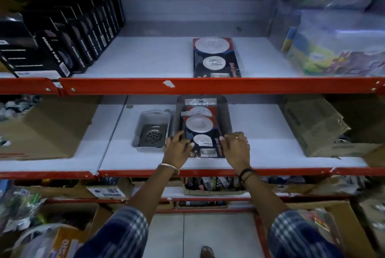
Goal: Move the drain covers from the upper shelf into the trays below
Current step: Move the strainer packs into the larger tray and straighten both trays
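Gripping drain cover pack (203, 132) by both edges: left hand (177, 149), right hand (236, 147); tray (228, 116) beneath mostly hidden.

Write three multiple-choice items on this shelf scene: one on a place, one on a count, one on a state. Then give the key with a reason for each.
1. Where does the metal drain grate lie?
A. in the smaller tray
B. on the upper shelf
C. on the floor

2. How many drain cover packs remain on the upper shelf?
A. none
B. one
C. three

3. What are the hands doing?
A. hanging empty
B. gripping a cardboard box
C. holding a drain cover pack at the larger tray

Key: A, the grate sits inside the tray; B, a single pack lies there; C, the left hand and right hand grip the front pack by its sides over the larger tray.
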Demonstrator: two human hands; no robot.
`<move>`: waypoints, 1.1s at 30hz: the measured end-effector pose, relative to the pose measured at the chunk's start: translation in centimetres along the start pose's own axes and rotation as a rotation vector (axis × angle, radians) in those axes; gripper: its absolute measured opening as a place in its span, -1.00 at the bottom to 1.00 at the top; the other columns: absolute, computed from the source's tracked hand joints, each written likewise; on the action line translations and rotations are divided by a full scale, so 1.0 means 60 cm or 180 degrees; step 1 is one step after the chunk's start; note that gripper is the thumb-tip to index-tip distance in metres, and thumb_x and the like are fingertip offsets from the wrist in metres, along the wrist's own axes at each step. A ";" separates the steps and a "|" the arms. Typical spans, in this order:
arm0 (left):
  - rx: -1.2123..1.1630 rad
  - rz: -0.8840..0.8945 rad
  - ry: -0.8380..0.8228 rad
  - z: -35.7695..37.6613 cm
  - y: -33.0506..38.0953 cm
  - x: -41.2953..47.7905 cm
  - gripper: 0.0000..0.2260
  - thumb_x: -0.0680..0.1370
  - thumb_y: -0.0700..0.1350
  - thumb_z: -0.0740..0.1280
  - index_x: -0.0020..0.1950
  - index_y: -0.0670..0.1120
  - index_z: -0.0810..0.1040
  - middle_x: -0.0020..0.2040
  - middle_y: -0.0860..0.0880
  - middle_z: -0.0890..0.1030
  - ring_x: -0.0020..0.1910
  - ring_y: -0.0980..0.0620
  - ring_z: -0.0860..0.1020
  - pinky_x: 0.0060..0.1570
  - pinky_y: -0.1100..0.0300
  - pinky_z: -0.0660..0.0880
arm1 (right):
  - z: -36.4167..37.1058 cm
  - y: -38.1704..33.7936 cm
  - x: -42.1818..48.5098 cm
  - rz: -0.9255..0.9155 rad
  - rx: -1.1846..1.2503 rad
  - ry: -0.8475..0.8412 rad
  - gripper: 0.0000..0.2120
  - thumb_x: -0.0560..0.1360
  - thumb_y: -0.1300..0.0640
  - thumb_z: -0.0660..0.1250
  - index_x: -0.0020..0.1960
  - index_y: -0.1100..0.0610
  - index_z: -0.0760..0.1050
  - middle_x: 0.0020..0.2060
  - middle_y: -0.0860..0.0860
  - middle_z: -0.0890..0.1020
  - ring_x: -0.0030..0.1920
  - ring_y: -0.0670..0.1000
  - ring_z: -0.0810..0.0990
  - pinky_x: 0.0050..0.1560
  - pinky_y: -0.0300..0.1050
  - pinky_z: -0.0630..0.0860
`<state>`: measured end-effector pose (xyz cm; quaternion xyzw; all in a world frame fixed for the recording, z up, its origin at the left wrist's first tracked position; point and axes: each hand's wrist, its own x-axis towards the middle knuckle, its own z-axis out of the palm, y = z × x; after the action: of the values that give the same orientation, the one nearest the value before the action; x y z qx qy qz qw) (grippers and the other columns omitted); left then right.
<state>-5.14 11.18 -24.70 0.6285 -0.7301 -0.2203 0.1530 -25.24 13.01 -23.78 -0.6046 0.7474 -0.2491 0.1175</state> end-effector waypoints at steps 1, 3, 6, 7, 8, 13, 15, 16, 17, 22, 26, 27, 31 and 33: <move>-0.0034 0.0144 0.0223 -0.015 0.008 0.001 -0.59 0.51 0.16 0.10 0.12 -0.05 0.58 0.40 -0.09 0.38 0.34 -0.19 0.30 0.29 -0.11 0.26 | -0.016 -0.010 0.003 -0.0138 0.0120 0.0185 -0.62 0.55 -0.08 0.15 0.06 0.18 0.57 0.06 0.20 0.53 0.00 0.22 0.55 0.04 0.05 0.48; -0.0109 0.0777 0.0876 -0.055 0.038 0.004 -0.68 0.55 0.03 0.14 0.12 -0.10 0.57 0.27 -0.11 0.50 0.23 -0.14 0.36 0.25 -0.07 0.32 | -0.062 -0.042 0.011 -0.0598 0.0602 0.0658 -0.60 0.54 -0.10 0.09 0.03 0.15 0.56 0.01 0.14 0.56 -0.04 0.15 0.57 0.02 0.01 0.47; -0.0054 0.1865 0.1989 -0.146 0.122 0.015 -0.78 0.53 -0.16 0.17 0.07 -0.16 0.54 0.08 -0.16 0.59 0.11 -0.03 0.39 0.18 0.19 0.26 | -0.157 -0.103 0.054 -0.1303 0.0999 0.1410 -0.72 0.55 0.01 0.13 -0.01 0.16 0.54 -0.03 0.11 0.58 -0.05 0.05 0.53 -0.02 -0.15 0.28; -0.0033 0.2018 0.2267 -0.175 0.149 0.028 -0.80 0.52 -0.19 0.18 0.06 -0.18 0.54 0.06 -0.17 0.59 0.09 -0.02 0.39 0.16 0.22 0.26 | -0.189 -0.123 0.075 -0.1432 0.1006 0.1629 -0.75 0.54 0.04 0.15 0.00 0.17 0.53 -0.03 0.13 0.58 -0.04 0.05 0.52 -0.02 -0.18 0.26; -0.0039 0.2021 0.2475 -0.202 0.175 0.042 -0.81 0.52 -0.22 0.19 0.06 -0.20 0.53 0.06 -0.18 0.59 0.09 -0.02 0.40 0.15 0.23 0.27 | -0.216 -0.139 0.097 -0.1478 0.0931 0.1796 -0.77 0.53 0.06 0.17 0.01 0.18 0.52 -0.02 0.14 0.59 -0.02 0.06 0.52 -0.02 -0.18 0.24; 0.0310 0.0157 0.1240 -0.298 0.246 0.141 -0.61 0.55 -0.15 0.17 0.34 -0.28 0.28 0.31 -0.31 0.37 0.30 -0.26 0.31 0.27 -0.06 0.32 | -0.273 -0.170 0.220 -0.0084 -0.0875 0.0630 -0.53 0.54 -0.14 0.14 0.19 0.22 0.46 0.19 0.24 0.55 0.22 0.24 0.46 0.22 0.07 0.28; 0.0540 -0.0418 0.0443 -0.311 0.259 0.159 -0.50 0.57 -0.10 0.16 0.40 -0.35 0.14 0.40 -0.35 0.27 0.39 -0.29 0.25 0.35 -0.02 0.25 | -0.276 -0.174 0.241 0.0199 -0.1138 0.0050 -0.45 0.53 -0.24 0.09 0.19 0.19 0.48 0.23 0.22 0.54 0.26 0.23 0.45 0.28 0.06 0.23; 0.0507 -0.0473 0.0283 -0.314 0.265 0.165 -0.46 0.57 -0.11 0.15 0.42 -0.38 0.06 0.43 -0.35 0.23 0.41 -0.29 0.24 0.38 -0.03 0.23 | -0.278 -0.179 0.249 0.0193 -0.1116 -0.0091 -0.46 0.52 -0.24 0.09 0.20 0.17 0.48 0.24 0.20 0.54 0.27 0.21 0.44 0.28 0.04 0.22; 0.0334 -0.0455 0.0168 -0.316 0.271 0.171 -0.43 0.56 -0.13 0.16 0.43 -0.39 0.01 0.45 -0.35 0.21 0.42 -0.29 0.25 0.39 -0.05 0.23 | -0.279 -0.184 0.260 0.0206 -0.0972 -0.0226 -0.49 0.52 -0.22 0.11 0.21 0.16 0.47 0.25 0.18 0.53 0.28 0.21 0.44 0.28 0.03 0.21; -0.1846 -0.0371 0.0348 -0.336 0.269 0.188 -0.44 0.33 -0.22 0.28 0.28 -0.32 0.18 0.24 -0.38 0.44 0.05 -0.29 0.58 -0.08 -0.08 0.63 | -0.294 -0.190 0.289 0.0267 0.0783 -0.0222 -0.76 0.43 -0.04 0.28 -0.13 0.15 0.46 0.06 0.17 0.62 0.11 0.19 0.55 0.20 0.05 0.46; -0.2895 -0.0040 0.0596 -0.340 0.261 0.135 -0.76 0.47 -0.47 0.20 0.09 -0.26 0.32 -0.06 -0.28 0.50 -0.42 0.01 0.52 -0.58 0.29 0.48 | -0.313 -0.197 0.240 -0.0160 0.1819 0.0371 -0.62 0.48 0.06 0.34 -0.41 0.08 0.24 -0.44 0.02 0.43 -0.36 0.03 0.43 -0.39 -0.13 0.31; -0.2970 0.0074 0.0604 -0.338 0.256 0.117 -0.78 0.47 -0.47 0.22 0.06 -0.27 0.36 -0.11 -0.26 0.52 -0.43 0.03 0.54 -0.53 0.27 0.51 | -0.314 -0.195 0.221 -0.0272 0.1922 0.0496 -0.63 0.48 0.05 0.35 -0.39 0.09 0.25 -0.45 0.02 0.41 -0.40 0.00 0.42 -0.40 -0.13 0.30; -0.3171 0.0258 0.0395 -0.317 0.212 0.027 -0.77 0.44 -0.46 0.31 -0.03 -0.22 0.36 -0.17 -0.16 0.53 -0.42 0.11 0.59 -0.47 0.37 0.52 | -0.294 -0.178 0.117 -0.0574 0.2125 0.0809 -0.74 0.49 0.04 0.35 -0.17 0.15 0.31 -0.44 -0.03 0.42 -0.48 -0.12 0.42 -0.49 -0.37 0.33; -0.2976 0.0235 0.0368 -0.299 0.190 -0.025 -0.70 0.42 -0.42 0.37 -0.02 -0.17 0.32 -0.16 -0.08 0.50 -0.32 0.13 0.56 -0.45 0.45 0.48 | -0.274 -0.166 0.058 -0.0625 0.2106 0.0831 -0.75 0.50 0.04 0.34 -0.12 0.15 0.32 -0.42 -0.06 0.43 -0.48 -0.13 0.39 -0.48 -0.37 0.33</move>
<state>-5.62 11.64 -3.40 0.4771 -0.5647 -0.4844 0.4677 -25.52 12.03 -4.28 -0.5659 0.5735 -0.5624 0.1858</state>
